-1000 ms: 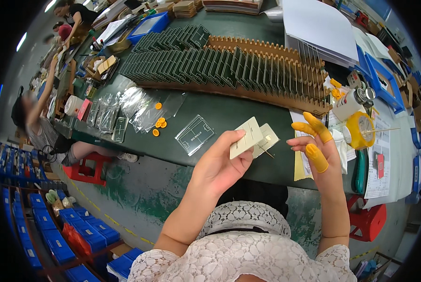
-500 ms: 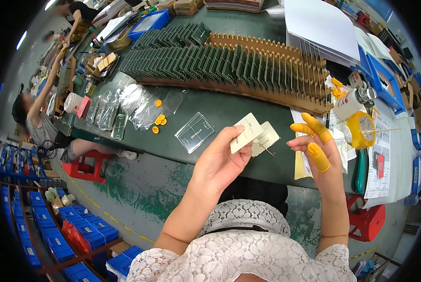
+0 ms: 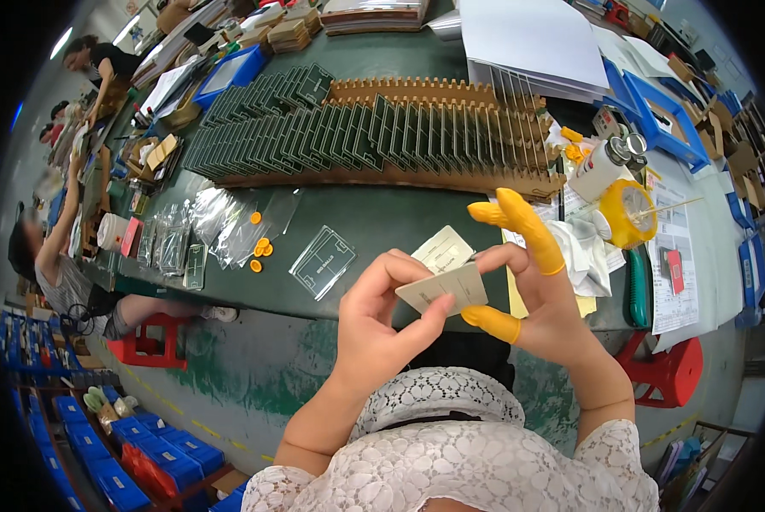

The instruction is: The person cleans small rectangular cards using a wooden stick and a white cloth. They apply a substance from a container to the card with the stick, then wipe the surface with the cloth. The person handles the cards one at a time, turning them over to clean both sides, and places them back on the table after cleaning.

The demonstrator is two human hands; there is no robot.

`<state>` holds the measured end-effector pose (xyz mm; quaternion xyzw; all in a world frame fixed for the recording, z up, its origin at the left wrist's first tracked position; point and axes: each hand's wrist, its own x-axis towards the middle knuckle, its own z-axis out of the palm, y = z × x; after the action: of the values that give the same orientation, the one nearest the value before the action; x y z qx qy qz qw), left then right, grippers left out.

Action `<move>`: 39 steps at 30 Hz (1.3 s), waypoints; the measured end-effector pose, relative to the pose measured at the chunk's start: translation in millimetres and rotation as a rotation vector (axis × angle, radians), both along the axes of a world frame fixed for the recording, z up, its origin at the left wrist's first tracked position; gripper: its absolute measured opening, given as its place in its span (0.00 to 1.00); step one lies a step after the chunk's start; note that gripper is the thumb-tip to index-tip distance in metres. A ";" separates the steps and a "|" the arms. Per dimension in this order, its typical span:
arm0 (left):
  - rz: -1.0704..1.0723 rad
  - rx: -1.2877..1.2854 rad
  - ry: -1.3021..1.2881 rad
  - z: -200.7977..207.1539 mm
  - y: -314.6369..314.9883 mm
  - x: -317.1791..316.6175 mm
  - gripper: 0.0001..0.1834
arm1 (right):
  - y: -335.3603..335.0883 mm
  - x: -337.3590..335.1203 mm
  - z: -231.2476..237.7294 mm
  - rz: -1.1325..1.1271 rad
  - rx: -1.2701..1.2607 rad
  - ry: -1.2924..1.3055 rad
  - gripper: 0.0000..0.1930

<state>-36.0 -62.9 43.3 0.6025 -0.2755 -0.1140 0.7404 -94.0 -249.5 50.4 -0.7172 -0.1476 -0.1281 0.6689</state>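
My left hand pinches a small cream card between thumb and fingers, tilted above the table's near edge. My right hand wears yellow finger cots. Its bent forefinger and its thumb meet the card's right edge at the upper and lower corners, while two covered fingers stick up. Just behind lies a second cream card, partly hidden by the held one. To the left, a dark green card with white lines lies in a clear sleeve.
Many dark green boards stand in a slotted wooden rack across the table. Orange rolled finger cots and clear bags lie left. A tape roll, white bottle and green-handled tool are right. A co-worker sits far left.
My right hand has moved left, from apart to touching the card. The left hand has turned and tilted the card. The thin stick seen by the cards earlier is out of sight. My view has shifted slightly.
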 end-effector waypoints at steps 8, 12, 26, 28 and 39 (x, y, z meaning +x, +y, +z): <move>0.016 0.224 -0.153 -7.2 17.7 18.2 0.32 | -3.5 -8.2 7.9 -0.168 -0.539 -0.310 0.31; -0.415 -0.029 0.716 -16.7 41.9 34.2 0.16 | -10.1 -16.3 28.8 0.093 -0.504 -0.114 0.24; -0.545 -0.226 0.911 -22.9 35.9 27.1 0.12 | -12.0 -15.7 26.1 -0.252 -0.869 -0.549 0.25; -0.577 -0.394 0.942 -26.5 34.6 26.5 0.10 | -24.2 -20.4 16.2 -0.484 -1.023 -0.553 0.33; -0.529 -0.548 0.904 -19.7 36.1 30.9 0.11 | -39.1 -27.4 -22.0 -0.771 -0.749 -0.329 0.25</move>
<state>-5.0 -26.8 23.6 0.1918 -0.0930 -0.4645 0.8595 -121.4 -288.6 28.4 -0.8785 -0.0126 -0.4121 0.2415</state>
